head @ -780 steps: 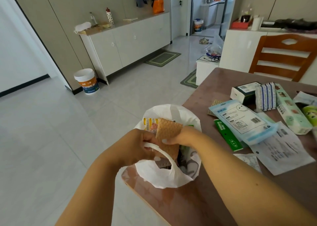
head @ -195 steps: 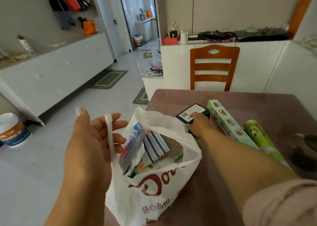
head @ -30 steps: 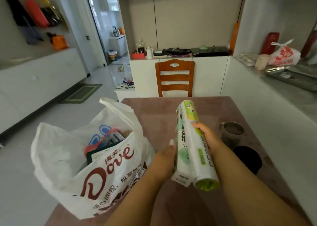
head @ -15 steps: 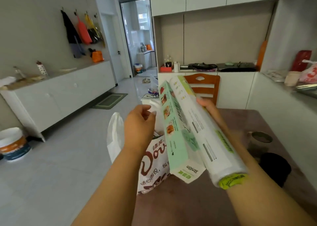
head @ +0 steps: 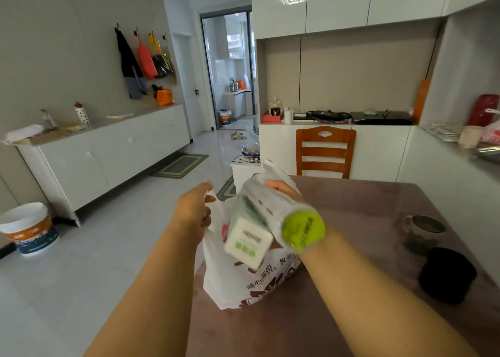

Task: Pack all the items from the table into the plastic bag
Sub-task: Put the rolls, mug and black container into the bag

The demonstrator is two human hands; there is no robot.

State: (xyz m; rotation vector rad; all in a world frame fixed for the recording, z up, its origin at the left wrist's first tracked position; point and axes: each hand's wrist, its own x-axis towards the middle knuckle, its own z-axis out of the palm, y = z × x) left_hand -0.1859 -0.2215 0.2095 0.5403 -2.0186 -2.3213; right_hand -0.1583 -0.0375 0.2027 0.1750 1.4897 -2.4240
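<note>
A white plastic bag point(head: 251, 283) with red print stands on the brown table point(head: 359, 210), near its left edge. My left hand point(head: 193, 211) pinches the bag's rim and holds it up. My right hand point(head: 282, 188) grips two long items together above the bag's mouth: a green-and-white box point(head: 247, 239) and a roll with a lime-green end point(head: 303, 230). Both point down and away from me into the bag, their near ends toward the camera. The bag's contents are mostly hidden behind them.
A metal cup point(head: 423, 225) and a black round object point(head: 446, 274) sit on the table's right side. A wooden chair point(head: 324, 151) stands at the far end. White counter on the right, white cabinets and a bucket point(head: 28, 228) on the left.
My right hand has tipped the box and roll downward, far ends into the bag's mouth. My left hand stays on the bag's rim.
</note>
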